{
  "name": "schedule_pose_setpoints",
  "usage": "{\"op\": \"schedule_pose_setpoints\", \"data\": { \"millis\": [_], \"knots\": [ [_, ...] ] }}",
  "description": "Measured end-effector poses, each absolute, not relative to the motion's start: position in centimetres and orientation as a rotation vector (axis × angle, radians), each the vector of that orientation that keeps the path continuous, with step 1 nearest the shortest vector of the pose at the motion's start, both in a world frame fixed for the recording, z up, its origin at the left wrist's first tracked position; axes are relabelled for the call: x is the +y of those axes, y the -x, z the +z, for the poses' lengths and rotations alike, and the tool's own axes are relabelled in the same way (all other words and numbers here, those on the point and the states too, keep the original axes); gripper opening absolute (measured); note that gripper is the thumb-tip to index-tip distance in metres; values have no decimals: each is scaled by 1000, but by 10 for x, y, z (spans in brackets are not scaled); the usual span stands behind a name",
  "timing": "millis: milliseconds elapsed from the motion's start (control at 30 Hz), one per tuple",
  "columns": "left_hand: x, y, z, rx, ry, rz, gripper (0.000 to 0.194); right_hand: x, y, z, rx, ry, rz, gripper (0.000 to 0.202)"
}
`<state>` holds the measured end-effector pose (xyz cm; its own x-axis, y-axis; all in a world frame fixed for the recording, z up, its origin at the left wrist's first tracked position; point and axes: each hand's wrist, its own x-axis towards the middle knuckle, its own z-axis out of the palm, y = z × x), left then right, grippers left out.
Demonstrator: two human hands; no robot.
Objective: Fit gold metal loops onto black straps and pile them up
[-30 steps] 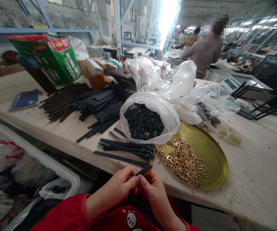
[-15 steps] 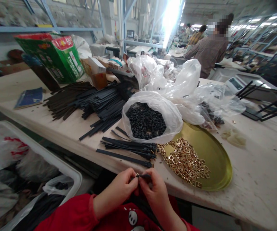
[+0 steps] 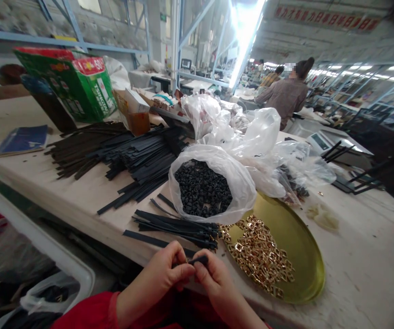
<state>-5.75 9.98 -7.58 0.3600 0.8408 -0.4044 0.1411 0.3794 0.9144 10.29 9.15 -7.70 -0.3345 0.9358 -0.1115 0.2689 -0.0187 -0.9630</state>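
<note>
My left hand [image 3: 164,274] and my right hand [image 3: 219,281] meet at the table's front edge, both closed in a pinch. Between their fingertips is a dark strap [image 3: 199,260], mostly hidden by the fingers; a tiny gold glint shows beside my left thumb. Just beyond lies a small bunch of black straps [image 3: 176,228] with metal bits at their right ends. To the right, a gold-coloured round tray [image 3: 308,269] holds a heap of gold buckles [image 3: 260,256]. Behind the bunch, an open white plastic bag [image 3: 245,196] is full of small black loops [image 3: 204,187].
Larger piles of black straps [image 3: 145,157] and brown straps [image 3: 77,148] lie at left, near a blue booklet [image 3: 22,139] and a green carton [image 3: 77,89]. Clear plastic bags [image 3: 258,130] crowd the back. A white bin [image 3: 83,269] stands lower left. A person [image 3: 284,98] is farther off.
The view has tilted up and shifted, so the table things sit lower in the picture. Both hands keep their pinch on the strap, whose dark end now points to the right.
</note>
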Motion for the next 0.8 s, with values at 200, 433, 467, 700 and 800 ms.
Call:
{"op": "schedule_pose_setpoints", "data": {
  "millis": [200,433,467,700,800],
  "knots": [
    [123,63,-71,1135,-1261,599,16,195,-132,-56,-2109,1561,740,25],
    [131,64,-86,1142,-1141,597,20,273,-127,-95,-2249,1881,332,11],
    [131,64,-87,1143,-1135,592,21,273,-126,-98,-2244,1893,329,11],
    [130,66,-79,1213,-1183,638,22,255,-139,-89,-2078,1747,496,21],
    [132,62,-67,1256,-1264,701,20,229,-137,-82,-1996,1620,650,24]
  ]
}}
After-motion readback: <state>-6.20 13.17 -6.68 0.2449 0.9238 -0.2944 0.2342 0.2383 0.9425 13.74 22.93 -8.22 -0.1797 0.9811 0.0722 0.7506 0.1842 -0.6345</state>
